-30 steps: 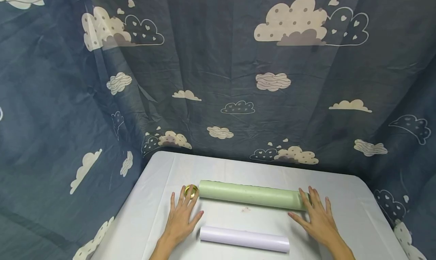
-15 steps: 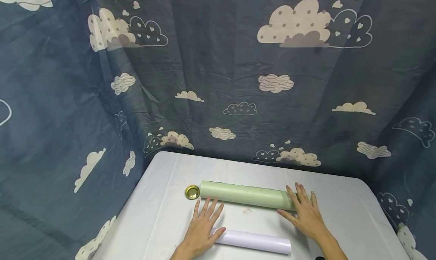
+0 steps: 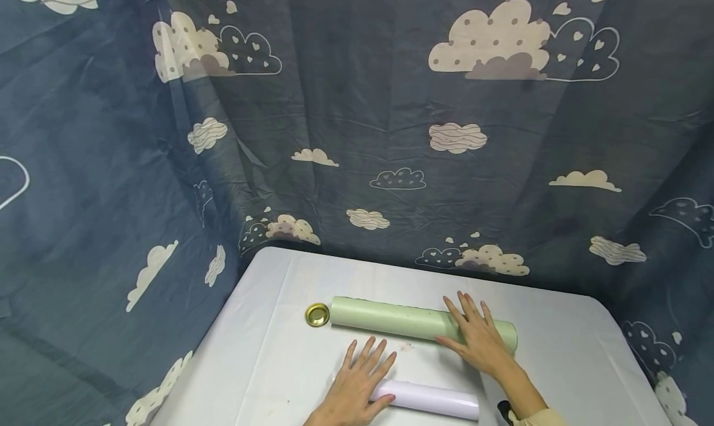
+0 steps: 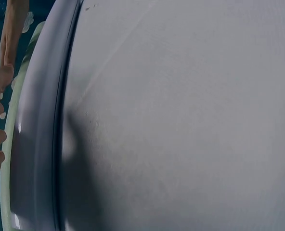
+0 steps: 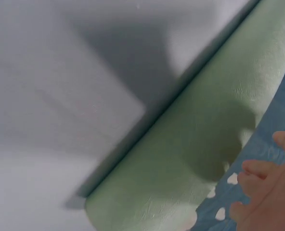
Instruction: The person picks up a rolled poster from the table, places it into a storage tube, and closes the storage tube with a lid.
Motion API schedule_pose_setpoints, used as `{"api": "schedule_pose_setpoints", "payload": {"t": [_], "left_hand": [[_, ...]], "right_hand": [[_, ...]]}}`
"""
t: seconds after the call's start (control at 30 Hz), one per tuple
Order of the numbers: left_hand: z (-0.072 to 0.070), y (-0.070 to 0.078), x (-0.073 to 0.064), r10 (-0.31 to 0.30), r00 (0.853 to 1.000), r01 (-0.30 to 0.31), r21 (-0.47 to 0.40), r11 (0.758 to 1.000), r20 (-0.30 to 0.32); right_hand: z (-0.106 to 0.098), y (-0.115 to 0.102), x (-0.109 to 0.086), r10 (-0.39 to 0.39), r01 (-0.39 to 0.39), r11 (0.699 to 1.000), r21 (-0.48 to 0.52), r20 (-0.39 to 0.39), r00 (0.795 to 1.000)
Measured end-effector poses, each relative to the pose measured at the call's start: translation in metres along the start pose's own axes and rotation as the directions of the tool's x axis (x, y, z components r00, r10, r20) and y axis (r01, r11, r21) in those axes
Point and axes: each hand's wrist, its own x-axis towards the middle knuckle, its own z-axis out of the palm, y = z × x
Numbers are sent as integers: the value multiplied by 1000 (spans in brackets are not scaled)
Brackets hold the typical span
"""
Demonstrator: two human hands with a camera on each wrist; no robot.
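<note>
A long pale green roll (image 3: 385, 319) lies across the white table in the head view. My right hand (image 3: 481, 340), fingers spread, is over its right part; in the right wrist view that hand (image 5: 272, 185) casts a shadow on the green roll (image 5: 176, 149). Whether it touches is unclear. Nearer to me lies a shorter, glossy lilac-white roll (image 3: 432, 401). My left hand (image 3: 357, 384) spreads its fingers over that roll's left end, which it hides; contact cannot be told. The lilac-white roll (image 4: 34, 125) runs along the left wrist view.
A small round gold dish or lid (image 3: 317, 314) sits just beyond the green roll's left end. The white table (image 3: 273, 364) has a small reddish smudge between the rolls. Dark blue cloth (image 3: 346, 103) with cloud prints hangs behind and at both sides.
My left hand has moved from over the gold dish, right and nearer, to the lilac-white roll's left end. My right hand has shifted left along the green roll, uncovering its right end.
</note>
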Motion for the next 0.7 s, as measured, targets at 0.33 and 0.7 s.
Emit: {"api": "schedule_pose_setpoints", "payload": {"t": [0.33, 0.7], "left_hand": [[7, 10, -1, 40, 999, -39, -41, 998, 35], [14, 12, -7, 55, 995, -51, -44, 998, 86]], "right_hand": [[17, 3, 15, -89, 88, 995, -40, -5, 996], [25, 8, 21, -92, 93, 994, -50, 22, 995]]}}
